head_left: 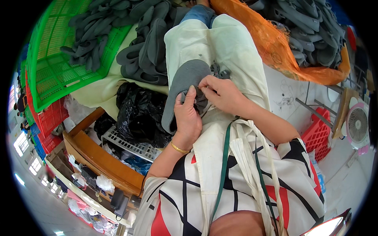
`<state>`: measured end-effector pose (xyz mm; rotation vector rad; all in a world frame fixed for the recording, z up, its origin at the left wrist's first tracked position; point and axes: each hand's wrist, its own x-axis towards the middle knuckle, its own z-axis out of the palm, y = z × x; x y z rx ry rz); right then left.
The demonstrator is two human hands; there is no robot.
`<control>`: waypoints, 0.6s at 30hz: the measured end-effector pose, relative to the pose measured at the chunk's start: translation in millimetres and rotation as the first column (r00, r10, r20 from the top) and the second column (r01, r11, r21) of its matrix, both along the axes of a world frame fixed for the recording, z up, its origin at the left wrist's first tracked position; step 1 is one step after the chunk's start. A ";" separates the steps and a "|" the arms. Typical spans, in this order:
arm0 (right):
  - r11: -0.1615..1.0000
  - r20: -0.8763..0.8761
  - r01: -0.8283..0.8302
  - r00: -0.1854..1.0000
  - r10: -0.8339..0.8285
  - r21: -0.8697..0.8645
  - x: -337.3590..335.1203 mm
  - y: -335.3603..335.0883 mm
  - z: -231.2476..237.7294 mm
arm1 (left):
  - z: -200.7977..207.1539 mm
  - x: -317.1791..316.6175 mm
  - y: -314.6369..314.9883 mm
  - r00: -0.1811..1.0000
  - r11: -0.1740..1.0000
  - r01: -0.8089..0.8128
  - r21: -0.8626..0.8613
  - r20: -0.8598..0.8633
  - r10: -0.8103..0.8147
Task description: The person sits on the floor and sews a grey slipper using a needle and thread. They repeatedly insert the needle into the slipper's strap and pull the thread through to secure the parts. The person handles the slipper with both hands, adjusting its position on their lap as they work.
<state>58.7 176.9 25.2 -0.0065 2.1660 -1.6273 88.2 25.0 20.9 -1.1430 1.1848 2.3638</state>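
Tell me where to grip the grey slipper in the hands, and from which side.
Grip the grey slipper by its lower rounded end, probably best from the person's left: that end juts past the left hand, its outer edge uncovered. Nearer the middle, that hand and the right hand leave less room.

the one view looks steeply down from the left side of the person's head, over the patterned shirt [173, 202] and out along the pale-covered legs [236, 47]. the left hand [188, 118] and right hand [223, 94] are close, near its middle; outer edges bend.
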 end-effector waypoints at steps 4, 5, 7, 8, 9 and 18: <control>0.999 -0.017 -0.027 1.000 0.026 -0.030 3.9 4.2 -5.6 | -1.5 -5.1 -1.8 1.000 1.000 0.014 0.003 -0.021 -0.014; 0.999 -0.024 -0.037 0.999 0.036 -0.030 5.2 4.9 -7.9 | -0.8 -5.9 -1.8 0.999 1.000 0.023 0.011 -0.033 -0.022; 0.998 -0.046 -0.047 0.998 0.045 -0.030 7.3 6.0 -11.9 | 2.0 -7.3 -0.7 1.000 1.000 0.014 0.014 -0.017 -0.014; 0.998 -0.061 -0.047 0.997 0.045 -0.031 8.0 6.3 -13.8 | 2.9 -7.7 -0.4 1.000 1.000 0.010 0.014 -0.010 -0.009; 0.998 -0.076 -0.048 0.996 0.046 -0.032 8.5 6.5 -15.6 | 0.9 -7.4 -1.6 1.000 1.000 0.019 0.024 -0.009 -0.019; 0.999 -0.208 -0.023 0.978 0.013 -0.045 9.8 1.5 -26.0 | -8.2 -7.7 -6.4 1.000 0.999 0.026 0.038 -0.003 -0.026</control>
